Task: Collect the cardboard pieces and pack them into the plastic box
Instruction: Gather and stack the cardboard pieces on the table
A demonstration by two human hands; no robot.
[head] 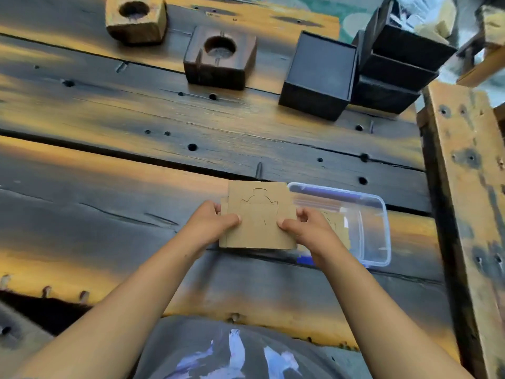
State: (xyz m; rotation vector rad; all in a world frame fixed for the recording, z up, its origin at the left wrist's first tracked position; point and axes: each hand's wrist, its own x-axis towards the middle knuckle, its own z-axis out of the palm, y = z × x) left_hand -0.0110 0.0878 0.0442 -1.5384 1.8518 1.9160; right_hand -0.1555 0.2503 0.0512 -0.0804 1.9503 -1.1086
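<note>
A stack of flat brown cardboard pieces (259,214), the top one scored with a curved outline, is held over the dark wooden table just left of the clear plastic box (379,228). My left hand (211,221) grips the stack's left edge with the thumb on top. My right hand (306,227) grips its right edge, over the box's left rim. Inside the box lies another cardboard piece (338,225), partly hidden by my right hand.
Two wooden blocks with round holes (136,19) (220,58) stand at the back. Black square boxes (319,75) and a stack of black trays (396,61) sit at the back right. A wooden beam (464,187) borders the table's right side.
</note>
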